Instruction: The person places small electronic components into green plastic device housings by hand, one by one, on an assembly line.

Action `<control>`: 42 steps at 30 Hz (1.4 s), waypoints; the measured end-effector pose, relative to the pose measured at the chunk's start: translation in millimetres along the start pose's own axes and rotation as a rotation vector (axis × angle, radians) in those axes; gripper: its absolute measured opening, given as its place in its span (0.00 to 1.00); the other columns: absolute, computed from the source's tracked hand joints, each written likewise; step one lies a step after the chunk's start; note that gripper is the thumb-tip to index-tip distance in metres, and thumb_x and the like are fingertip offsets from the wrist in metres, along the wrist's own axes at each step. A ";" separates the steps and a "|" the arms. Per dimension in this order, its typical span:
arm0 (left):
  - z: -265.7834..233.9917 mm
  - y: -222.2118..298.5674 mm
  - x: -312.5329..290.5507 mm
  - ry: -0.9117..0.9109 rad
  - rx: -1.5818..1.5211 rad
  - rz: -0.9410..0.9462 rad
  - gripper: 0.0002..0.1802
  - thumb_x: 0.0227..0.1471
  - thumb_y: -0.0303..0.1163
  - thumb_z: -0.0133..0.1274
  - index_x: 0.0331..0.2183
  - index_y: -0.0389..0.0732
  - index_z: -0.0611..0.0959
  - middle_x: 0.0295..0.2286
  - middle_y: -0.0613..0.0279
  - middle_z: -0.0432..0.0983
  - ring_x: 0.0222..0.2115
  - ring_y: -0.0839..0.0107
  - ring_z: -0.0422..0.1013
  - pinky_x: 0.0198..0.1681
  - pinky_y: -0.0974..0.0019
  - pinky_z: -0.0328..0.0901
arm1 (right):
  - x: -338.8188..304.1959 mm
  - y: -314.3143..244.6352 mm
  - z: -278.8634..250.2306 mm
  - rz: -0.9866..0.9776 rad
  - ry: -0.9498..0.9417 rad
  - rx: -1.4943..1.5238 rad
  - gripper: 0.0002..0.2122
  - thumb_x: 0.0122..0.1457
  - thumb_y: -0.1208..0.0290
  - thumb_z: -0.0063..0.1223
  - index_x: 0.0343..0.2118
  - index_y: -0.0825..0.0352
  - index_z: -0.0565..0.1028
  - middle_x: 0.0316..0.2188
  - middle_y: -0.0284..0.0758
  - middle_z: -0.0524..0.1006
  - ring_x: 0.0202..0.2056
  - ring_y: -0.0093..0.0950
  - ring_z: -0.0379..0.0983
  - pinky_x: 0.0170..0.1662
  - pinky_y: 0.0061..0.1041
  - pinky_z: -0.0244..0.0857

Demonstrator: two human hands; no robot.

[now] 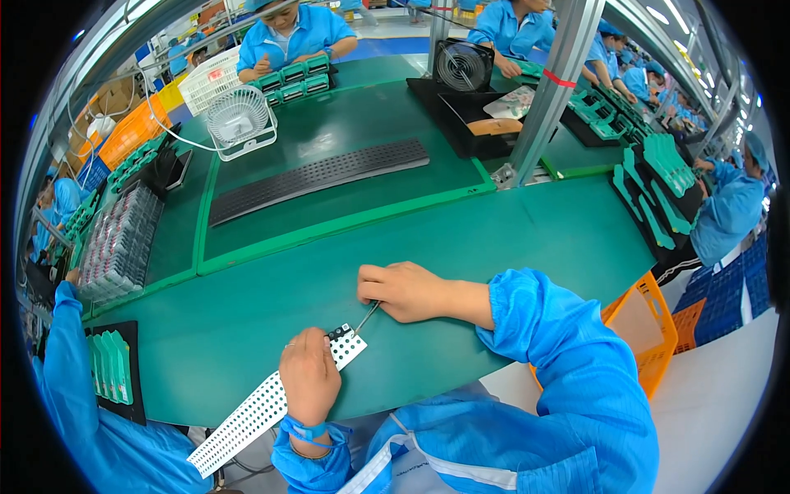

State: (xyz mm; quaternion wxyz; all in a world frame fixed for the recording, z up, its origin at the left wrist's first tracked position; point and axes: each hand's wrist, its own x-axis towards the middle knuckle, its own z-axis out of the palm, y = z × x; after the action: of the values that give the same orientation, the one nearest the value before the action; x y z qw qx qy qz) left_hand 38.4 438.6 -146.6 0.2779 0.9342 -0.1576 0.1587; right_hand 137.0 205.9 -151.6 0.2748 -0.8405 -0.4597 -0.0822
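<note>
My left hand (309, 377) is closed on a long white strip (239, 420) with rows of dark round dots, which runs slantwise from the green work table (461, 247) past its near edge. At the strip's far end, beside my left fingertips, are some small black pieces (338, 332). My right hand (401, 291) pinches a thin metal pair of tweezers (367, 316). Its tip points down at the end of the strip, close to the black pieces. Whether the tip grips anything is too small to tell.
Beyond a raised green edge lies a dark perforated strip (321, 177). A white fan (239, 119) and a metal post (555, 90) stand farther off. Green parts on black trays (132, 362) flank the table left and right. An orange crate (646, 329) sits at right; co-workers work around.
</note>
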 end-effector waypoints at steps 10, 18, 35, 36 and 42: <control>2.1 -0.9 -0.7 -0.015 0.006 -0.027 0.06 0.60 0.25 0.46 0.30 0.35 0.72 0.24 0.45 0.69 0.28 0.43 0.67 0.31 0.46 0.59 | -0.7 0.6 -1.1 0.024 -0.022 0.008 0.08 0.53 0.79 0.53 0.35 0.60 0.71 0.37 0.35 0.69 0.31 0.40 0.73 0.31 0.41 0.67; 3.2 -2.7 -2.1 0.017 -0.001 -0.013 0.06 0.60 0.24 0.45 0.30 0.35 0.72 0.24 0.44 0.68 0.28 0.43 0.66 0.31 0.46 0.59 | 0.3 1.5 0.4 -0.010 -0.016 0.033 0.08 0.53 0.79 0.52 0.35 0.61 0.71 0.37 0.36 0.69 0.31 0.41 0.72 0.32 0.41 0.67; 3.3 -2.9 -1.6 0.010 0.020 -0.006 0.05 0.60 0.24 0.45 0.30 0.35 0.73 0.25 0.44 0.69 0.28 0.43 0.67 0.31 0.47 0.59 | -0.2 -0.5 -1.4 0.007 -0.016 0.031 0.08 0.53 0.79 0.52 0.35 0.61 0.70 0.37 0.36 0.69 0.31 0.42 0.72 0.32 0.42 0.66; 3.6 -3.0 -1.5 0.016 0.039 0.007 0.05 0.59 0.24 0.46 0.30 0.35 0.73 0.25 0.46 0.70 0.28 0.45 0.68 0.31 0.48 0.59 | -0.1 -0.8 -1.2 0.007 -0.013 0.031 0.08 0.53 0.79 0.52 0.35 0.61 0.70 0.37 0.36 0.69 0.31 0.42 0.72 0.32 0.42 0.66; 3.3 -2.0 -2.3 0.020 0.056 0.008 0.04 0.58 0.24 0.47 0.30 0.36 0.73 0.25 0.48 0.70 0.28 0.47 0.68 0.31 0.48 0.60 | -0.1 0.0 -0.8 -0.006 -0.007 0.032 0.08 0.53 0.79 0.51 0.35 0.61 0.70 0.37 0.36 0.69 0.31 0.42 0.72 0.32 0.42 0.67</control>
State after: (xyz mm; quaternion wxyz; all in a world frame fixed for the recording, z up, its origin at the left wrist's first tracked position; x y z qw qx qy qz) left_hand 37.7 438.7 -151.1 0.2524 0.9395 -0.1538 0.1734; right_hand 136.9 205.4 -150.9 0.2864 -0.8349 -0.4644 -0.0725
